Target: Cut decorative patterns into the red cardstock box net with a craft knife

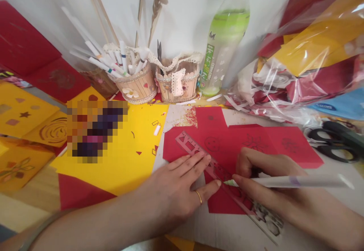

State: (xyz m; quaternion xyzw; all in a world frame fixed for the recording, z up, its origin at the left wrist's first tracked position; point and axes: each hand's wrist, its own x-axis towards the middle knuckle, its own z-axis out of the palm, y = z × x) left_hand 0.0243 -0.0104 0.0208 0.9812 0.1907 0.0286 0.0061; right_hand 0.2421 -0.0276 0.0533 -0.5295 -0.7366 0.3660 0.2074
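Note:
My left hand (189,182) lies with its fingers stretched out on a clear stencil ruler (186,145), pressing it against red card (253,141). The ruler slants across the card from upper left to lower right. In my right hand (273,190) is a white marker pen (307,181), gripped between thumb and fingers. Its pale green tip rests at the ruler, close to my left thumb. The card is cut in a cross-like box shape and carries drawn patterns, among them a dotted circle and a flower.
Yellow card (139,137) with small scraps lies at left. Behind stand a cup of markers (139,84), a lace-trimmed cup (179,84) and a green drink bottle (224,42). Black-handled scissors (332,145) and a plastic bag (307,69) of coloured paper are at right.

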